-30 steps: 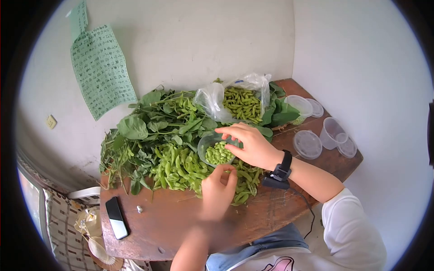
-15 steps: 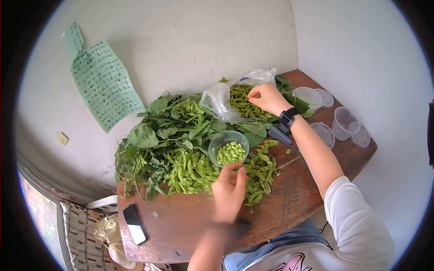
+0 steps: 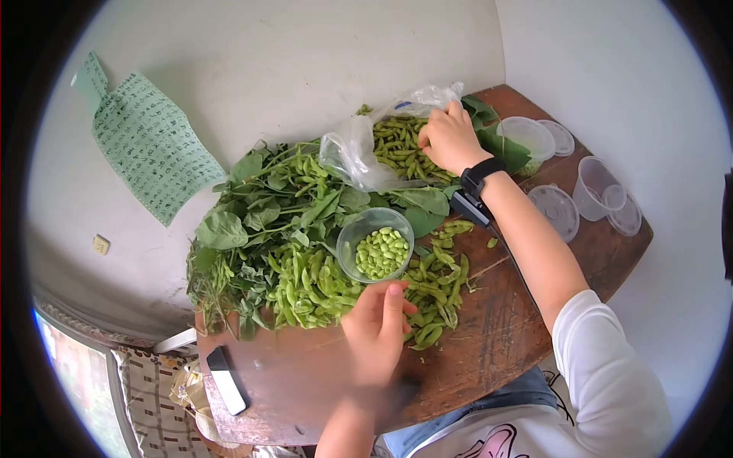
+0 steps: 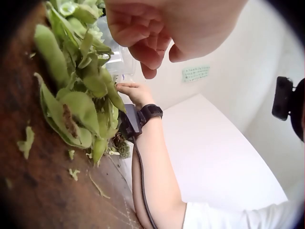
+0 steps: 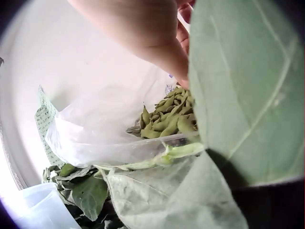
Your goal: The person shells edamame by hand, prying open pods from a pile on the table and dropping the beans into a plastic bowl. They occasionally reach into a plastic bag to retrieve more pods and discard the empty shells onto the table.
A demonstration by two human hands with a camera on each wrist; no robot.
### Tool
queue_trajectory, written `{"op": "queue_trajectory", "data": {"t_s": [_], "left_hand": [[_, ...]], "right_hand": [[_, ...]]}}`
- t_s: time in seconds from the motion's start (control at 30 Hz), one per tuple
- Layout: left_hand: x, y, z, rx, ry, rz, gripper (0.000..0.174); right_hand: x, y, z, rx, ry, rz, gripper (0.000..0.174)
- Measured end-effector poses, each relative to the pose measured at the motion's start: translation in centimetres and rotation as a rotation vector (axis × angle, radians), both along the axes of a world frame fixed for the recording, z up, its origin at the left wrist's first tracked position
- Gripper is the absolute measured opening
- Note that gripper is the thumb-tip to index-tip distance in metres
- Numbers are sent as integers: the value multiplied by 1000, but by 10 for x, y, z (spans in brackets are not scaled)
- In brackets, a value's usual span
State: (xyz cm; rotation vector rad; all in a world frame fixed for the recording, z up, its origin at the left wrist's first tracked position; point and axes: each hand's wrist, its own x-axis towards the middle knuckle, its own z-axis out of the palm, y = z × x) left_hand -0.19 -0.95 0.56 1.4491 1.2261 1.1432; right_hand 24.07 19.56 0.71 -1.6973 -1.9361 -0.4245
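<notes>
My right hand (image 3: pixel 452 139) reaches over the full green pods (image 3: pixel 398 146) in the clear plastic bag (image 3: pixel 347 156). In the right wrist view that hand (image 5: pixel 143 31) has its fingertips down at the pods (image 5: pixel 167 121), partly hidden by a large leaf (image 5: pixel 248 90); whether it grips one cannot be told. My left hand (image 3: pixel 376 332) is just below the clear cup (image 3: pixel 343 248), which contains shelled beans (image 3: pixel 382 253). Its fingers are loosely curled, with nothing visible in them in the left wrist view (image 4: pixel 174 31). More pods (image 3: pixel 435 286) lie beside it.
Leafy stalks (image 3: pixel 267 195) and a pile of pods (image 3: pixel 305 286) cover the table's back left. Clear tubs (image 3: pixel 592 191) and lids (image 3: pixel 555 212) stand at the right. A phone (image 3: pixel 226 382) lies near the front left edge. A cable runs from my right wrist.
My right hand has moved from above the bean cup up to the bag of pods. My left hand stays below the cup. The head view has shifted somewhat.
</notes>
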Motion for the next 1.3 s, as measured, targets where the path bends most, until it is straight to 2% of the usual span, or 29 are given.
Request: {"op": "queue_trajectory", "data": {"t_s": [0.27, 0.53, 0.6, 0.63, 0.67, 0.73, 0.87, 0.93, 1.07, 1.13, 1.2, 1.3], "left_hand": [[1, -1, 0, 12, 13, -33, 27], [1, 0, -2, -11, 17, -22, 26], [2, 0, -2, -16, 20, -20, 26], [2, 0, -2, -19, 20, -16, 26], [2, 0, -2, -19, 22, -17, 26], [2, 1, -2, -13, 32, -18, 26], [2, 1, -3, -18, 47, -23, 26], [3, 1, -2, -29, 44, -8, 26], [1, 0, -2, -17, 31, -21, 26], [0, 0, 2, -93, 29, -43, 25], [1, 1, -2, -55, 29, -35, 24], [1, 2, -4, -20, 24, -33, 24]], "right_hand": [[-8, 7, -15, 54, 97, 94, 4], [2, 10, -4, 88, 116, 16, 8], [4, 9, -2, 131, 30, -137, 9], [5, 8, -3, 232, 92, -58, 10], [3, 7, -5, 232, 94, -59, 10], [-4, 8, -8, 214, 154, 157, 10], [-17, 8, -20, 95, 136, 195, 6], [-19, 9, -19, 111, 124, 190, 4], [-9, 7, 2, -12, 156, 116, 5], [3, 9, 4, -49, 178, 85, 5], [14, 9, 5, 67, 156, 39, 6], [28, 9, 6, 78, 84, 4, 7]]}}
